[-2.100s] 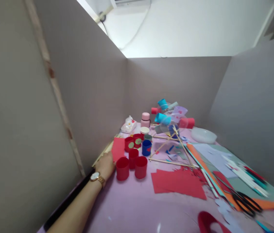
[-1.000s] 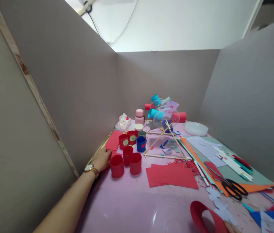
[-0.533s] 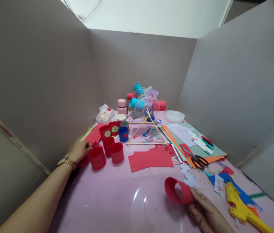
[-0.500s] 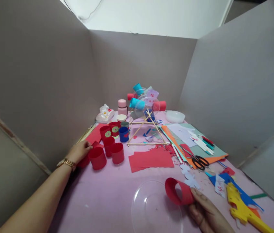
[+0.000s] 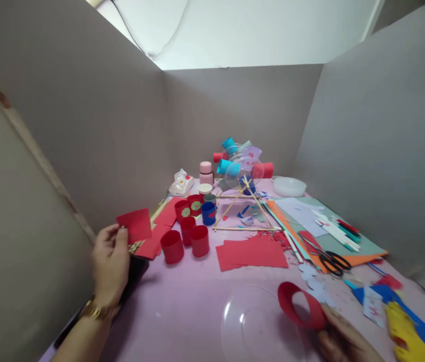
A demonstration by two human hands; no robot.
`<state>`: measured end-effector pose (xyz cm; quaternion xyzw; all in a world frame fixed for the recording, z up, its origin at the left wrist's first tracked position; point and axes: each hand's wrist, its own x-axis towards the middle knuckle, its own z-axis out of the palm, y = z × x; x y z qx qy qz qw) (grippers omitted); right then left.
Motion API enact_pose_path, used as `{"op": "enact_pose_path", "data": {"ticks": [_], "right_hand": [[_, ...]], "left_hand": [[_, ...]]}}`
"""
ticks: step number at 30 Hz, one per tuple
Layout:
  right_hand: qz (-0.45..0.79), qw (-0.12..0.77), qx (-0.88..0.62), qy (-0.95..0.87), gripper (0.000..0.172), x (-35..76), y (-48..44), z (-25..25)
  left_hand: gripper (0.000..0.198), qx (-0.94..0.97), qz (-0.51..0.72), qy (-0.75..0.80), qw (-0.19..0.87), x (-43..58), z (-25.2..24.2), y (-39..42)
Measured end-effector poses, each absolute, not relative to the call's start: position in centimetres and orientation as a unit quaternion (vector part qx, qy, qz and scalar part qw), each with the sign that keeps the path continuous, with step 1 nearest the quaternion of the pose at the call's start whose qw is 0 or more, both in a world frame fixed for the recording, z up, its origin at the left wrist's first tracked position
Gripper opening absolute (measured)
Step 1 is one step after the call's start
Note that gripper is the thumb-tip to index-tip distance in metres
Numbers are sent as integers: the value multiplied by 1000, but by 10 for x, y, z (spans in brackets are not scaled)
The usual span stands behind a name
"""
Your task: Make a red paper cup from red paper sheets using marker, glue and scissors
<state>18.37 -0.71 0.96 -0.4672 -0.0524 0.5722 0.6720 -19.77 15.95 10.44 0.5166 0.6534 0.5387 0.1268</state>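
My left hand (image 5: 110,264), with a gold bracelet at the wrist, pinches a small red paper piece (image 5: 137,226) raised at the table's left edge. Between the fingers of my right hand (image 5: 342,334) is a red paper ring (image 5: 300,307), tilted so its opening faces left. Below that ring lies a clear plastic disc (image 5: 248,329), partly hidden by it. Several red paper cups (image 5: 172,247) stand right of my left hand, some bearing green flower cutouts. Beside them is a blue paper cup (image 5: 208,214) with a red heart. Red paper sheets (image 5: 253,253) lie mid-table.
A stick frame (image 5: 243,230) carries a wheel with coloured paper cups (image 5: 228,167). To the right are scissors (image 5: 333,262), markers (image 5: 335,234) and a yellow glue gun (image 5: 404,329). A pink flask (image 5: 206,173) and white bowl (image 5: 290,187) stand at the back. Grey panels surround the table.
My left hand has lifted the red paper piece from beside the cups and drawn it left. The view has turned left; my right hand still holds the ring near the disc.
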Motion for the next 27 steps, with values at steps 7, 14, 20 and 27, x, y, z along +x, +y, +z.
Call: {"op": "enact_pose_path", "data": {"ticks": [7, 14, 20, 27], "right_hand": [[563, 730, -387, -22, 37, 174, -2, 27], [596, 717, -306, -191, 39, 141, -11, 29], [570, 724, -364, -134, 38, 160, -11, 20], [563, 734, -368, -91, 41, 168, -8, 24]], "left_hand": [[29, 668, 340, 417, 515, -72, 68, 73], [24, 710, 296, 364, 525, -10, 47, 42], [31, 786, 229, 504, 274, -46, 60, 55], [26, 811, 68, 557, 163, -58, 44, 76]]}}
